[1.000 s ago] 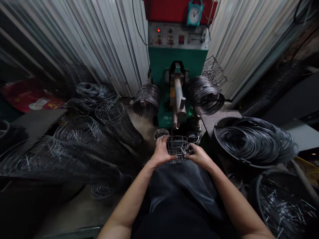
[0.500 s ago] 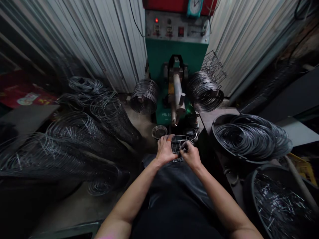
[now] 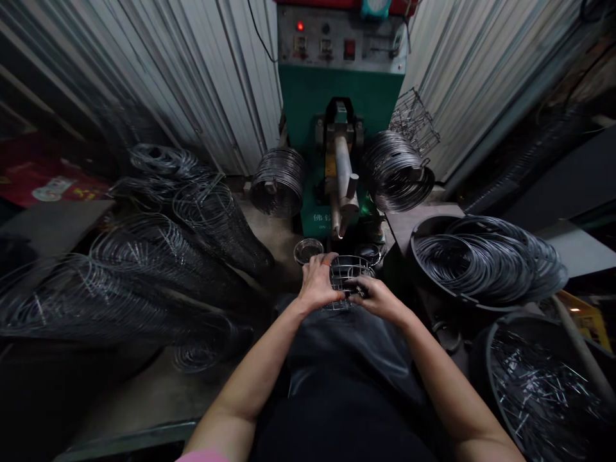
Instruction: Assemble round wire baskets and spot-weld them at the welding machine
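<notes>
Left hand [image 3: 316, 282] grasping wire basket [image 3: 343, 268]; right hand [image 3: 376, 297] just turned flatter, can't tell its grip; basket still handheld, below green machine [image 3: 332, 90].

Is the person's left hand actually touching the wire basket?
Touching. The head view shows the left hand clasping the wire basket, fingers along its left side and thumb across its near side.

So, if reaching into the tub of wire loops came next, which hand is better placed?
Probably the right hand: the tub of wire loops stands on its side. The left hand grips the wire basket from the left and would have to cross past the right arm.
</notes>
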Demonstrator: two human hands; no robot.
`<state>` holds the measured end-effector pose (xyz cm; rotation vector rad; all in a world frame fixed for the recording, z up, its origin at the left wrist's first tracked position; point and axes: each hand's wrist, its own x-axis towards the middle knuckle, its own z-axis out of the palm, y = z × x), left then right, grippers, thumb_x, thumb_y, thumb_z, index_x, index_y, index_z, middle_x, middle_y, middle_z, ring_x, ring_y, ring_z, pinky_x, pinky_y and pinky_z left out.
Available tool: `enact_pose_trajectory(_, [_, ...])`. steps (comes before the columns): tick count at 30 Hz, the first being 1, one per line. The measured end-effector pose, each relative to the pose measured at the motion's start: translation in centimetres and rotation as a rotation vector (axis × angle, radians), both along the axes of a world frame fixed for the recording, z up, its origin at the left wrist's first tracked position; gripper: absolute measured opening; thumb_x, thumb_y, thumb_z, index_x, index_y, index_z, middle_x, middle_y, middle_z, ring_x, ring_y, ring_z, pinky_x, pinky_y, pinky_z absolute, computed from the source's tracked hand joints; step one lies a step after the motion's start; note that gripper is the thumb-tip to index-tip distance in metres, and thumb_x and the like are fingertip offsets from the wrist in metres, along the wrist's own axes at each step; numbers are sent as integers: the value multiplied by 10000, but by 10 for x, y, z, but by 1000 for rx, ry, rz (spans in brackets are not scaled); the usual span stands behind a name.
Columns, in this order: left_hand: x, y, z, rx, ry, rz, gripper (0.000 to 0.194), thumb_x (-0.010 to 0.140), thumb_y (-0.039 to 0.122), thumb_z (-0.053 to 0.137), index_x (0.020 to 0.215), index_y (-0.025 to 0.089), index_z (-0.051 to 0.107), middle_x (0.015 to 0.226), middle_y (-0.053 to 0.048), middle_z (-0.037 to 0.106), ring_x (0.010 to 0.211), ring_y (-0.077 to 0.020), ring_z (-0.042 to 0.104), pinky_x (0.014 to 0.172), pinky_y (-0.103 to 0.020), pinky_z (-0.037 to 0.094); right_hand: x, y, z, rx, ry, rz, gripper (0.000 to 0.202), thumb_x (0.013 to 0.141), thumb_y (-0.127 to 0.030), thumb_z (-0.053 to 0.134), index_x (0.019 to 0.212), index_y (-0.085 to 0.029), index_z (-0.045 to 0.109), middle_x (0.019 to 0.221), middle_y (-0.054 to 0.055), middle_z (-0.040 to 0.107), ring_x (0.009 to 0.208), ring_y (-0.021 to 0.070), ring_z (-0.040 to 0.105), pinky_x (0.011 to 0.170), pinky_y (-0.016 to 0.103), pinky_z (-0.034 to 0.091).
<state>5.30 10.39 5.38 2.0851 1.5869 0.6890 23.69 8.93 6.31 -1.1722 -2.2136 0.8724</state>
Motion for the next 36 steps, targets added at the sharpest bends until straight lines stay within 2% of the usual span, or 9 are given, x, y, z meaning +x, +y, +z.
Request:
enact_pose_trajectory(2, [-1,1,1,0,0,-7,877,461,312,780,1243,233,392,1209,-89,449,1156,-323,380,973,-453,318,-2,1,-2,33,-21,-5,267,724,-133,609,987,-171,640,938,71,665,890,200,610,788,320,476])
enact_pose_trajectory(5, [-2,5,1,-5,-2,-14,876,462,352,782,1241,217,403,1207,-101,453,1159,-325,382,976,-460,322,-4,3,-7,84,-6,-23,198,750,-118,573,927,-171,647,868,60,664,824,181,616,745,296,478])
enact_pose_trajectory(13, [-7,26,0,1,-13,-24,898,432,334,797,1235,228,411,1216,-95,459,1161,-315,394,973,-450,334,-8,19,-16,172,18,-19,165,788,-111,535,883,-188,646,852,55,664,804,166,625,726,282,489])
enact_pose_trajectory(23, [-20,52,-1,25,-63,-47,913,424,336,799,1241,263,399,1219,-82,445,1174,-314,388,986,-462,323,-19,43,-12,235,-1,-8,171,799,-122,536,889,-198,660,832,59,658,777,170,632,703,287,507])
enact_pose_trajectory(30, [-22,78,3,-13,-61,-22,922,418,389,803,1241,232,418,1139,-78,476,1112,-314,435,946,-464,367,-23,67,-2,246,-64,-39,152,783,-86,552,853,-175,654,840,60,661,797,171,632,725,278,496])
enact_pose_trajectory(36, [-17,80,1,-9,-68,14,885,424,425,799,1218,240,453,1079,-71,512,1048,-310,477,872,-416,425,-22,66,-8,273,-44,-90,198,778,-70,548,894,-197,647,891,58,660,845,181,626,755,291,487])
